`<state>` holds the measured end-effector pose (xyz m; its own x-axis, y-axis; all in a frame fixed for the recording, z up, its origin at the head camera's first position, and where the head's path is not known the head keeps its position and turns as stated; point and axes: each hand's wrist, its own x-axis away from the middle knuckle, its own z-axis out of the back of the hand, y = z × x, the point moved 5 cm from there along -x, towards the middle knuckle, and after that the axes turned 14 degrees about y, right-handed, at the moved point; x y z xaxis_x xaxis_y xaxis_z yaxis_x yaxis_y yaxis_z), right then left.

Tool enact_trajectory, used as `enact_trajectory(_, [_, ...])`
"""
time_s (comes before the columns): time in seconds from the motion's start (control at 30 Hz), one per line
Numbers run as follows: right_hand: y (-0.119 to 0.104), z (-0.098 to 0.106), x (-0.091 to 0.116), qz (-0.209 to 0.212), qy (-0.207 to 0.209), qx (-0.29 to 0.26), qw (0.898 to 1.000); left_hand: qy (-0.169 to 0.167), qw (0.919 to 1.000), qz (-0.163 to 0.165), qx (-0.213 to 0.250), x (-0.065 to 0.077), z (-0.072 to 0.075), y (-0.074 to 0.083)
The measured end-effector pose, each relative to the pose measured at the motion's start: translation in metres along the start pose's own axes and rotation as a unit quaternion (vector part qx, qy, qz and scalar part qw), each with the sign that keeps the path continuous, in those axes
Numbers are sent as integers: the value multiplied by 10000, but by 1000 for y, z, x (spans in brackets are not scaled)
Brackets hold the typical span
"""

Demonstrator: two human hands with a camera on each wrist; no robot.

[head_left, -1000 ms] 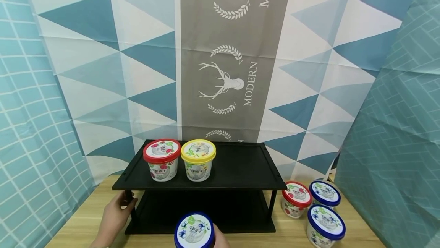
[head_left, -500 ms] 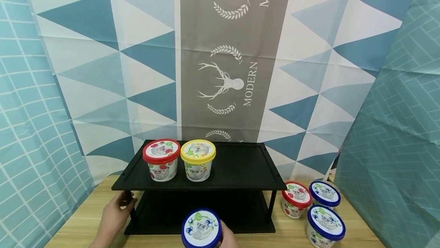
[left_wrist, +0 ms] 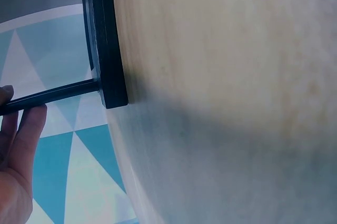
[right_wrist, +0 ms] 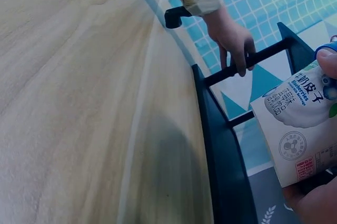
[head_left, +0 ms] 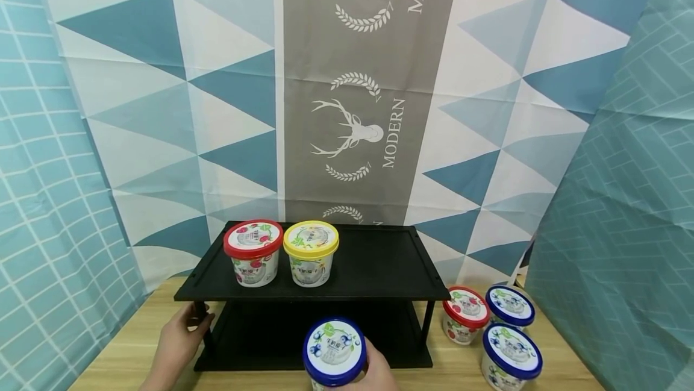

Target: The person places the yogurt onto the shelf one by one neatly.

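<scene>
My left hand holds the front left post of a black two-tier shelf; thumb and fingers lie on either side of the post in the left wrist view. In front of the lower tier, my right hand grips a white paper tub with a blue lid. Blueberries and "Blueberries" lettering show on the tub's side in the right wrist view. On the upper tier, a red-lidded tub stands at the left with a yellow-lidded tub beside it.
Right of the shelf, a red-lidded tub and two blue-lidded tubs, one behind and one in front, stand on the wooden table. Patterned cloth hangs behind the shelf and along both sides.
The right hand has carried the blue-lidded tub to the right and slightly up, toward the lower tier. The left hand keeps its place on the post.
</scene>
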<state>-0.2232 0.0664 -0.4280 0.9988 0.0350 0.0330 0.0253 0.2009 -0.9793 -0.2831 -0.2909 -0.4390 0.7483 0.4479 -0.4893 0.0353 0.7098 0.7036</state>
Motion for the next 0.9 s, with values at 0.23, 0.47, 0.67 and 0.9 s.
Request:
enact_trajectory(0.23, [-4, 10, -1, 192, 55, 208, 9996, -4, 10000, 14, -61, 0, 0, -1])
enact_trajectory(0.47, [-13, 20, 2, 403, 23, 207, 9990, -19, 10000, 2, -80, -1, -1, -4])
enact_trajectory(0.67, [-17, 27, 4, 406, 11, 87, 9991, -120, 9999, 75, -90, -1, -2, -5])
enact_trajectory(0.9, [-16, 33, 5, 377, 75, 154, 9991, -70, 9999, 28, -93, -2, -3, -4])
